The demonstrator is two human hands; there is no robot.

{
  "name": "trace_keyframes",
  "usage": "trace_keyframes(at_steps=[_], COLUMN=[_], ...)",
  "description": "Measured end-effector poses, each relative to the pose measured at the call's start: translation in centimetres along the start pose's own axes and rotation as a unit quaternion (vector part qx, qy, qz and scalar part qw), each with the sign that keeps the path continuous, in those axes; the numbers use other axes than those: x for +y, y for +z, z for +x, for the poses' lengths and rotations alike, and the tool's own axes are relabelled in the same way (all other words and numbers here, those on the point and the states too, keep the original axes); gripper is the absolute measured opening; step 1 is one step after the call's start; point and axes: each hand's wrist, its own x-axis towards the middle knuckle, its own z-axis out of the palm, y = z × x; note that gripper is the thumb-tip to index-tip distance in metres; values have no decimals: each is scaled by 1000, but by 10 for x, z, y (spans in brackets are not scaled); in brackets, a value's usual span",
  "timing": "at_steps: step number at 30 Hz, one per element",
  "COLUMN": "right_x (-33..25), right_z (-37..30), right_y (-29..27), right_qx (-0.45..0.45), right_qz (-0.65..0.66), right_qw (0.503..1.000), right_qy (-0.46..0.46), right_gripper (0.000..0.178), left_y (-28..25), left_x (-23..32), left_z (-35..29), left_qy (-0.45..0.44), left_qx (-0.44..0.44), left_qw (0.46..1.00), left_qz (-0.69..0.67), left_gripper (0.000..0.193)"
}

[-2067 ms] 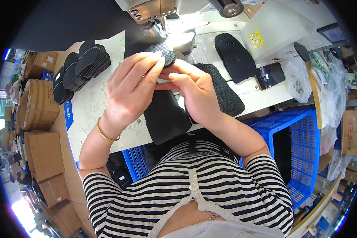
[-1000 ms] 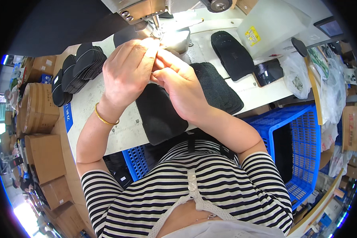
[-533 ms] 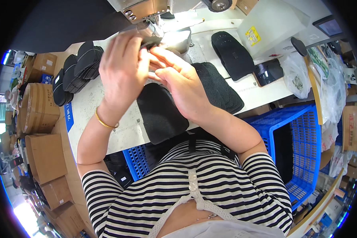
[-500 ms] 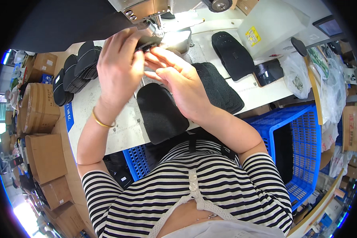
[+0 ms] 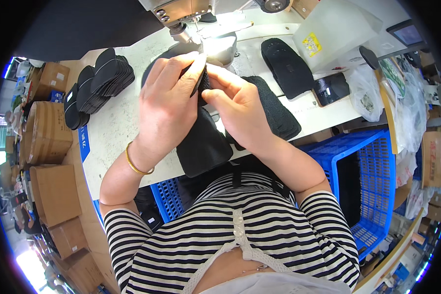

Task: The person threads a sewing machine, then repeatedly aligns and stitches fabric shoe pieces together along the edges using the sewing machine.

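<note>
The black textured piece (image 5: 205, 82) lies between the left hand (image 5: 167, 103) and right hand (image 5: 241, 110), both pinching it, inward of the front edge of the bench (image 5: 115, 132).

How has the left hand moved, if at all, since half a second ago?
Yes: judged against the machine head, the left hand has moved to the right and back toward the person's body.

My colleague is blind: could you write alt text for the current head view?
A person's left hand and right hand hold a dark mesh piece near a sewing machine; stacked black pads lie on the white table.
</note>
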Motion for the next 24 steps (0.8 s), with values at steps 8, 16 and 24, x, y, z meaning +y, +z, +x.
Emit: trace_keyframes(at_steps=[8, 16, 24], right_x=[2, -1, -8], right_z=[-12, -17, -12], right_y=[-13, -12, -9], right_qx=[-37, -19, 31], right_qz=[43, -49, -38], right_qw=[995, 998, 998], right_qy=[81, 17, 37], right_gripper=[18, 20, 18], left_y=[-10, -3, 5], left_x=[-5, 0, 2], left_z=[-25, -26, -25], left_qy=[95, 190, 122], left_qx=[46, 64, 75], left_qw=[993, 980, 986], left_qz=[-43, 21, 82], left_gripper=[35, 40, 36])
